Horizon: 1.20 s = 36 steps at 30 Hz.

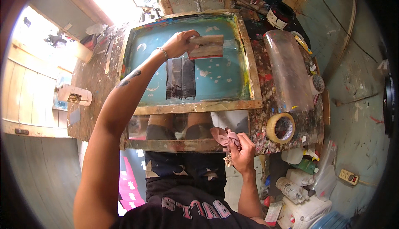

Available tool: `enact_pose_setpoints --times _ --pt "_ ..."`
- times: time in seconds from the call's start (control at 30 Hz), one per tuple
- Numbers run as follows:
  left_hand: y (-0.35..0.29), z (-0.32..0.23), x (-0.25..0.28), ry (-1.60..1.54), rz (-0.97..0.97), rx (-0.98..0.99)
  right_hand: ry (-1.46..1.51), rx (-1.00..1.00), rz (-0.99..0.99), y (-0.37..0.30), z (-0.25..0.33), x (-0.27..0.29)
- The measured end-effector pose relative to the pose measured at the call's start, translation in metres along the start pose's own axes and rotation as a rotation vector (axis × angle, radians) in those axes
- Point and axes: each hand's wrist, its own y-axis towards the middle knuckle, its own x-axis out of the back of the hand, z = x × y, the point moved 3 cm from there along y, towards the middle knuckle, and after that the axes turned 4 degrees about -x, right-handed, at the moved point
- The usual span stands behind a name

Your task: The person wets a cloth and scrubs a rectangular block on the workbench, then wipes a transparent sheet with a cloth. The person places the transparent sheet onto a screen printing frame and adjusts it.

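A wooden-framed printing screen (199,107) with blue-green mesh lies on the table in front of me. My left hand (179,44) is closed on the end of a flat wooden squeegee (211,45) over the upper middle of the mesh. Whether the squeegee's lower edge touches the mesh, I cannot tell. Just below it, a dark rectangular patch (181,81) shows on the mesh, and pale spots are scattered about. Nearer my body, at the table's front edge, my right hand (243,151) grips a crumpled pinkish rag (223,136) with its fingers wrapped round it.
On the table's right lie a packing tape roll (281,128), a clear plastic sheet (289,69) and a dark tub (280,15). A white bottle (75,94) is at the left edge. Several bottles and jugs (293,189) crowd below the table at right. A wall socket (349,176) hangs nearby.
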Motion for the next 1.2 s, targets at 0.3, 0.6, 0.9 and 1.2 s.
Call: enact_pose_setpoints --times 0.3,0.6,0.9,1.2 --pt "-0.058 -0.063 0.011 -0.100 -0.080 -0.042 -0.058 0.040 -0.035 0.002 0.004 0.014" --pt "-0.125 -0.089 -0.011 -0.134 -0.154 -0.147 -0.047 0.065 -0.034 -0.002 0.019 0.023" --pt "-0.138 -0.092 -0.003 -0.047 -0.359 -0.122 0.483 -0.168 -0.269 -0.020 0.024 0.090" --pt "-0.151 -0.105 -0.062 -0.006 -0.199 -0.288 0.300 0.093 -0.986 -0.019 0.013 0.270"
